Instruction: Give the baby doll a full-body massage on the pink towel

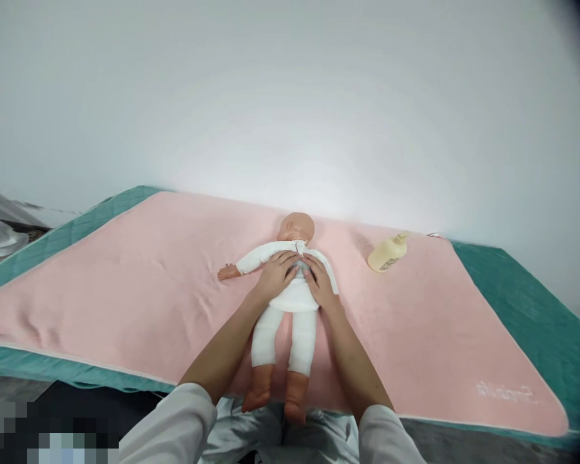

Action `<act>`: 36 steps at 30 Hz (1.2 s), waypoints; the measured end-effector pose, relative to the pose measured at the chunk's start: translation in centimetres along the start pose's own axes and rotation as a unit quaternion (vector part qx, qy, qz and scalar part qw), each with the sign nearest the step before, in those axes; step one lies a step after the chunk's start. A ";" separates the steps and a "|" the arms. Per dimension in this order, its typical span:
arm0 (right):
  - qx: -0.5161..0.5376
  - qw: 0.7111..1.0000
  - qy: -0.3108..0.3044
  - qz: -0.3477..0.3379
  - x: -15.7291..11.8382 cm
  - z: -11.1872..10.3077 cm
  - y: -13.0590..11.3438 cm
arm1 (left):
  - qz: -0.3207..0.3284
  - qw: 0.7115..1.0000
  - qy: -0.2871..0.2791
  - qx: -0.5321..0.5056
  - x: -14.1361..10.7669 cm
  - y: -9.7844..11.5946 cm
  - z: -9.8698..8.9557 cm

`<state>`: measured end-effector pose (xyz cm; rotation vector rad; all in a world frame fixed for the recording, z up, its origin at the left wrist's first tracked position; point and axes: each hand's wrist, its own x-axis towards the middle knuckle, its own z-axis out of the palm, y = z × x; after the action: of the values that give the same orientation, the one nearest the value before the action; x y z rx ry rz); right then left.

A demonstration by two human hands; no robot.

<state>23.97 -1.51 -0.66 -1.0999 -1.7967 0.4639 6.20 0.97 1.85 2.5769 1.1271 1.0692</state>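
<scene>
A baby doll (290,298) with a white cloth body and sleeves lies face down or with its head turned aside, its feet toward me. My left hand (276,276) rests flat on the upper part of its torso, fingers stretched out and pointing up toward the neck. Beside it, my right hand (321,281) lies flat on the other side of the torso, fingers also extended. Both hands touch the doll without gripping it. The doll's bald head (297,227) is beyond my fingertips, and one of its arms reaches out to the left.
A pale yellow pump bottle (385,255) stands tilted in view to the right of the doll. Under everything is a pink mat (415,348), spread over a green quilted cover (526,296). A white wall (290,96) rises along the far edge.
</scene>
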 end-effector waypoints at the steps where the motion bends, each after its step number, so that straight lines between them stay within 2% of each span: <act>1: -0.003 1.000 -0.003 -0.002 0.0 0.0 0.0 | -0.001 1.000 0.000 0.001 0.0 0.0 0.0; 17: -0.001 1.000 -0.010 0.021 0.1 0.1 0.3 | -0.033 0.999 0.000 -0.007 0.1 -0.2 0.4; 24: 0.075 0.996 0.029 0.034 -1.2 0.0 -0.5 | -0.035 0.990 0.008 -0.137 -0.8 -0.9 -0.3; 27: 0.077 0.994 0.076 0.027 -2.3 0.0 -1.4 | -0.030 0.984 0.042 -0.173 -1.5 -0.7 -1.0; 30: 0.060 0.990 0.127 0.022 -3.6 0.1 -2.3 | -0.018 0.983 0.079 -0.164 -2.7 0.2 -1.6; 36: 0.043 0.991 0.129 -0.009 -7.1 0.7 -3.6 | 0.032 0.985 0.101 -0.136 -6.5 2.0 -2.5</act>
<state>22.73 -9.20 -2.18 -1.0332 -1.5446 0.3662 2.71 -5.32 0.79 2.3470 0.8676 1.4164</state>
